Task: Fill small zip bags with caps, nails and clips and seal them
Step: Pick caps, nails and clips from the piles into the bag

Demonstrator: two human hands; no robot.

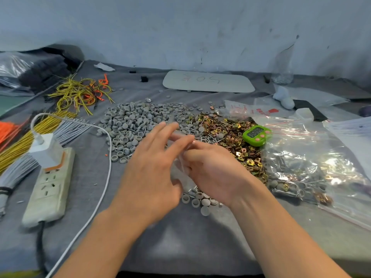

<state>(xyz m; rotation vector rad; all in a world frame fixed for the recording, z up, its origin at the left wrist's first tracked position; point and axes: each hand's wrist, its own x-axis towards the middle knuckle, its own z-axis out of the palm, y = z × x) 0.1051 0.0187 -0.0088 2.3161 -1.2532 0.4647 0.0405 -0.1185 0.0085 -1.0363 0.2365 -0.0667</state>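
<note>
Pinching a small zip bag [179,171], the right hand [212,169] curls its fingers on the clear film over the middle of the tabletop [180,237]. The left hand [150,169] lies against the bag's other side with its fingers stretched out and blurred, so I cannot tell whether it grips or only steadies. Just beyond lie the grey caps [128,125], a scatter of nails [192,131] and the brassy clips [226,135], with a green timer [256,135] and a large bag of filled packets [313,167] toward the right edge. If the slippery film slides through the pinch, the contents would probably spill among the loose caps [200,199] below; nail points might also pierce it. Both hands hide the bag's mouth and contents, so neither fill nor seal can be judged.
</note>
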